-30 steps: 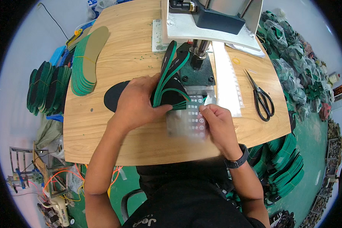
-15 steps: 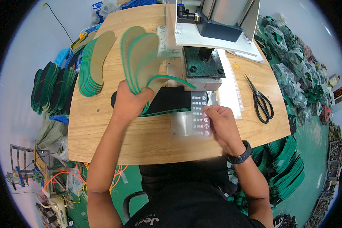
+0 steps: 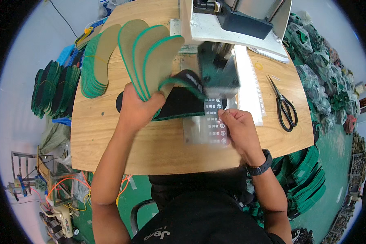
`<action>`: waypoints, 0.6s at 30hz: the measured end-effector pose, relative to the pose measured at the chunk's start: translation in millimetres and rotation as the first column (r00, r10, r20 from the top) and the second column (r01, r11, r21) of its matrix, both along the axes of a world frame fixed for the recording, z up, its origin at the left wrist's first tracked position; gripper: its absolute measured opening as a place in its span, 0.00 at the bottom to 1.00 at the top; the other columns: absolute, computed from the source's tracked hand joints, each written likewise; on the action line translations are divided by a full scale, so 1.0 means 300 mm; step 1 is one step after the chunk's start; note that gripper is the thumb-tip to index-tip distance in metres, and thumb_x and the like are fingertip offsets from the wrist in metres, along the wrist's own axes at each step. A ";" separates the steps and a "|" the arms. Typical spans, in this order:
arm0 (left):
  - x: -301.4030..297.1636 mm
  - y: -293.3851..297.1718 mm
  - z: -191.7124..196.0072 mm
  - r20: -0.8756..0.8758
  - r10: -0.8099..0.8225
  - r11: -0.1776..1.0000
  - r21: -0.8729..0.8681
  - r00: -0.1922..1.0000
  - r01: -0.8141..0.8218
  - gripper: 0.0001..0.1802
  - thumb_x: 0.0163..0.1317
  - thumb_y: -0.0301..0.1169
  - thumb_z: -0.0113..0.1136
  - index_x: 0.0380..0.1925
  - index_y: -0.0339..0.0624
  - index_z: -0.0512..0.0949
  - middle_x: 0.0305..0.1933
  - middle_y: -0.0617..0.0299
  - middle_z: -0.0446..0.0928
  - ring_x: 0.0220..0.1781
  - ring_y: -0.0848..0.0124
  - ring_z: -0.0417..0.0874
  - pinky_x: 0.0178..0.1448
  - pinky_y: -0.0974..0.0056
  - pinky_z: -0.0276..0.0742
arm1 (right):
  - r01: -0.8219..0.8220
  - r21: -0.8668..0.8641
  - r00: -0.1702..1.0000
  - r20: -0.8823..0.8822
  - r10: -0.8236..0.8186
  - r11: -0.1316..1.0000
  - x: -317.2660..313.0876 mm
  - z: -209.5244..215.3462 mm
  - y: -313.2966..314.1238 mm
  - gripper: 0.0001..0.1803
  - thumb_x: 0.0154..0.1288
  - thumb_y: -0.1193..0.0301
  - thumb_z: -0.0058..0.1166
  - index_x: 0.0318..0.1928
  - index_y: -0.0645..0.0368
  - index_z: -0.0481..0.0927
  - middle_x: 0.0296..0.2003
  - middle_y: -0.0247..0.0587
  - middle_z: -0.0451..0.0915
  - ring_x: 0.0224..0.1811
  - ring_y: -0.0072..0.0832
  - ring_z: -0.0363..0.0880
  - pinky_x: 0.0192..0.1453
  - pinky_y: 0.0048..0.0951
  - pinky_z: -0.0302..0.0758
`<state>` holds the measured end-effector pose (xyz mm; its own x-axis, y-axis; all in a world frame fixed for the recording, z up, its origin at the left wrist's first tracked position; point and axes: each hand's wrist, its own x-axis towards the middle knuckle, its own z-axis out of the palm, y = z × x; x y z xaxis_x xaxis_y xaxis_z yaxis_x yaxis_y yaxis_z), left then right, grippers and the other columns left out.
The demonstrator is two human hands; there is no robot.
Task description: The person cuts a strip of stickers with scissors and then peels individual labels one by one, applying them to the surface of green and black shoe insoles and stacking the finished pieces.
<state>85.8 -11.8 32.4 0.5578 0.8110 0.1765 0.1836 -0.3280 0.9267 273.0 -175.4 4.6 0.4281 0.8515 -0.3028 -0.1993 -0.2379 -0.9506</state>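
Note:
My left hand [image 3: 137, 107] is closed round a fan of several insoles [image 3: 160, 59], tan on top with green edges. One more insole [image 3: 189, 79] curls from that hand toward the press, its black face showing with a pale mark on it. Under these lies a flat black insole pile [image 3: 177, 101] with green edges. My right hand [image 3: 243, 132] pinches a clear film sheet [image 3: 214, 129] printed with rows of small white marks. The sheet's far end reaches below the dark press head [image 3: 217, 71], which is blurred. A metal plate [image 3: 192, 134] shows beneath the film.
A banded stack of tan insoles [image 3: 94, 67] stands at the left. On the right are black scissors [image 3: 285, 110] and white sheets [image 3: 248, 91]. The white press frame [image 3: 232, 30] rises at the back. Bagged green pieces [image 3: 313, 69] are heaped beyond the table.
The fanned insoles have spread wider, and the curled one now shows its black face. The press head has turned blurred with motion. My right hand keeps its pinch on the film.

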 end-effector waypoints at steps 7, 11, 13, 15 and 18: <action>0.036 -0.025 -0.007 -0.320 -0.096 0.891 0.395 0.942 0.225 0.33 0.40 0.33 0.72 0.50 0.37 0.74 0.44 0.47 0.76 0.48 0.54 0.76 0.54 0.56 0.71 | 0.010 -0.021 0.999 0.031 -0.010 1.000 -0.008 -0.003 0.009 0.18 0.70 0.64 0.50 0.24 0.61 0.75 0.15 0.34 0.75 0.12 0.17 0.70 0.14 0.16 0.64; 0.051 -0.039 0.012 -0.433 -0.090 0.894 0.362 0.897 0.265 0.39 0.37 0.36 0.75 0.53 0.40 0.72 0.49 0.44 0.75 0.54 0.46 0.73 0.58 0.52 0.69 | 0.031 -0.051 0.999 0.015 -0.031 0.998 -0.014 0.006 -0.003 0.19 0.70 0.62 0.50 0.25 0.62 0.76 0.15 0.35 0.75 0.12 0.18 0.71 0.13 0.16 0.64; 0.049 -0.041 0.007 -0.434 -0.066 0.891 0.380 0.899 0.249 0.39 0.36 0.36 0.75 0.53 0.40 0.72 0.48 0.44 0.75 0.54 0.46 0.73 0.58 0.53 0.70 | 0.062 -0.042 0.998 0.005 -0.062 0.997 -0.023 0.010 -0.008 0.19 0.70 0.62 0.50 0.25 0.63 0.76 0.15 0.35 0.74 0.11 0.19 0.71 0.13 0.16 0.64; 0.046 -0.041 -0.002 -0.427 -0.045 0.886 0.400 0.903 0.234 0.39 0.36 0.35 0.75 0.53 0.41 0.72 0.48 0.45 0.75 0.54 0.46 0.74 0.58 0.53 0.70 | 0.079 -0.031 0.997 -0.015 -0.080 0.996 -0.027 0.017 -0.014 0.19 0.70 0.61 0.50 0.26 0.63 0.76 0.15 0.35 0.74 0.11 0.19 0.71 0.13 0.16 0.65; 0.048 -0.036 0.003 -0.419 -0.083 0.885 0.386 0.904 0.260 0.38 0.36 0.35 0.75 0.52 0.41 0.72 0.48 0.45 0.75 0.52 0.47 0.75 0.56 0.53 0.72 | 0.068 -0.012 0.996 -0.052 -0.069 0.998 -0.021 0.027 -0.018 0.19 0.70 0.61 0.50 0.26 0.64 0.77 0.14 0.34 0.73 0.11 0.19 0.71 0.13 0.16 0.65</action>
<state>100.1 -22.7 33.3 0.7753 0.5904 0.2244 0.3945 -0.7301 0.5580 266.6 -180.8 12.6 0.4688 0.8173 -0.3350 -0.2648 -0.2318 -0.9360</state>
